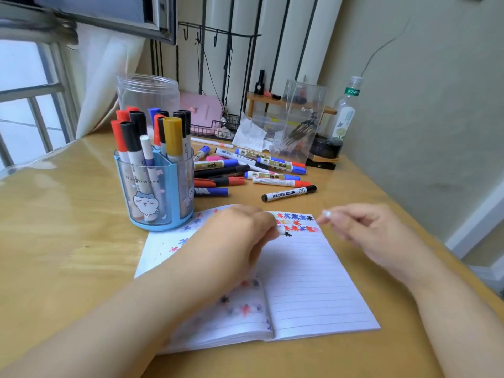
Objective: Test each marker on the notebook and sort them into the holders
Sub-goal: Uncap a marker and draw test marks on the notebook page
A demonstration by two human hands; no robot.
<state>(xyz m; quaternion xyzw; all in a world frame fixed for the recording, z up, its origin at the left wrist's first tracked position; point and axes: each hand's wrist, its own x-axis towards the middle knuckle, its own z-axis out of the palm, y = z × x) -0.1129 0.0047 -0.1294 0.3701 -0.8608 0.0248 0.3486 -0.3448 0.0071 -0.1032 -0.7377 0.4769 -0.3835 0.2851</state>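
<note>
Because both hands are blurred, little of what they hold can be read. The left hand (240, 236) lies over the notebook (308, 285), its fingers curled round a marker of which only the dark tip shows, touching the page by a fresh black mark; the barrel is hidden under the hand. The right hand (362, 230) hangs just right of the notebook's top edge, thumb and forefinger pinched on something small and whitish, perhaps a cap, too smeared to name.

The open notebook lies flat on the desk (68, 241); its lined right page carries rows of red, blue, orange and black blots along the top, and the left page is mostly covered by the forearm.

Just beyond the notebook's left corner stands the blue holder (155, 192), divided into compartments and packed with upright markers capped red, black, blue, white and gold. Behind that rises a clear jar (148, 91), its contents unclear. Beyond the notebook's top edge lie the loose markers (253, 170) in a heap, one black marker (289, 193) lying apart, nearest the notebook.
</note>
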